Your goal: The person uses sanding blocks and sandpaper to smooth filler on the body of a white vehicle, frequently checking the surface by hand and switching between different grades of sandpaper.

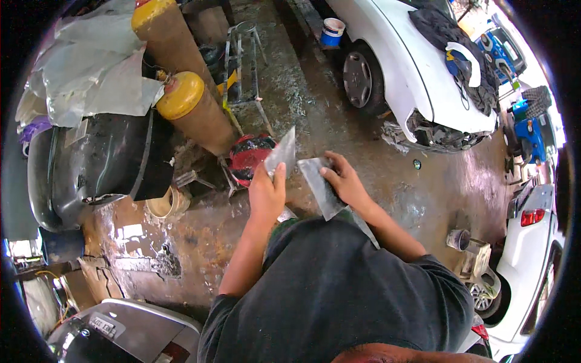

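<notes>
In front of my body, my left hand (269,189) pinches a pale grey sheet piece (283,152) that looks like sandpaper, its pointed corner up. Just to the right, my right hand (346,180) grips a darker grey sheet piece (321,186) of similar look between thumb and fingers. That piece slants down toward my dark shirt. The two pieces are apart by a narrow gap. Behind the left piece sits a round red-and-black thing (247,158), partly hidden by it.
Two brown gas cylinders with yellow tops (181,97) stand at the left, beside a black car bumper (91,163) under plastic sheeting. A metal frame stand (242,72) is ahead. A white car (399,66) with its front stripped stands at right. A beige bucket (166,204) rests on the wet floor.
</notes>
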The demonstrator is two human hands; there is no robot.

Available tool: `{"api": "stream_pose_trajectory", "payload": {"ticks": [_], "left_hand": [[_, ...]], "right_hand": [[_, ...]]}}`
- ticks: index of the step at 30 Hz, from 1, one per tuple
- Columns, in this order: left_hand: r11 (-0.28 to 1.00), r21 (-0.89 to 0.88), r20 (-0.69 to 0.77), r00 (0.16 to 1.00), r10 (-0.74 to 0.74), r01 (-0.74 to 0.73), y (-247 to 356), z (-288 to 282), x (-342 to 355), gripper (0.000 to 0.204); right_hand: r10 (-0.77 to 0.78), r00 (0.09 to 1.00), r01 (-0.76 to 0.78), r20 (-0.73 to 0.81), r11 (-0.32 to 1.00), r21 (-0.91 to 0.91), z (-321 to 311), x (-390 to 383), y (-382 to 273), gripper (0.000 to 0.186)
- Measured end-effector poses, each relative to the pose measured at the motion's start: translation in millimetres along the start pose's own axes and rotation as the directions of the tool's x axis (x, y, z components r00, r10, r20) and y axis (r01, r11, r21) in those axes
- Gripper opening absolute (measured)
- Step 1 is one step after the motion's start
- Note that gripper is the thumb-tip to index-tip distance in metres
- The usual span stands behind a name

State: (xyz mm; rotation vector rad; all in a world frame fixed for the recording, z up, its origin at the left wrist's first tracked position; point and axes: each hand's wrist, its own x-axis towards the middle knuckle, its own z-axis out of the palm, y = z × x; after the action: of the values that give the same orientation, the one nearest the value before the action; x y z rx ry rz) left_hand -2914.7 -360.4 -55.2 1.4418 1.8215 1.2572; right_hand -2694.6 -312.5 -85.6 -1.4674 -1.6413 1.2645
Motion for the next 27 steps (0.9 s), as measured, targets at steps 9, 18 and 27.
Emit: {"api": "stream_pose_trajectory", "payload": {"ticks": [9, 18, 27], "left_hand": [[0.951, -0.158, -0.121, 0.950, -0.287, 0.267, -83, -72, 1, 0.038], [0.870, -0.339, -0.036, 0.919, -0.393, 0.359, -106, -88, -19, 0.041], [0.873, -0.378, -0.170, 0.904, -0.392, 0.308, -132, -106, -34, 0.040]], "right_hand": [[0.125, 0.952, -0.027, -0.279, 0.943, 0.331, -1, -2, -27, 0.047], [0.096, 0.948, 0.061, -0.304, 0.881, 0.469, 12, -9, -63, 0.045], [-0.007, 0.978, 0.092, -0.209, 0.912, 0.401, 33, 9, -89, 0.043]]}}
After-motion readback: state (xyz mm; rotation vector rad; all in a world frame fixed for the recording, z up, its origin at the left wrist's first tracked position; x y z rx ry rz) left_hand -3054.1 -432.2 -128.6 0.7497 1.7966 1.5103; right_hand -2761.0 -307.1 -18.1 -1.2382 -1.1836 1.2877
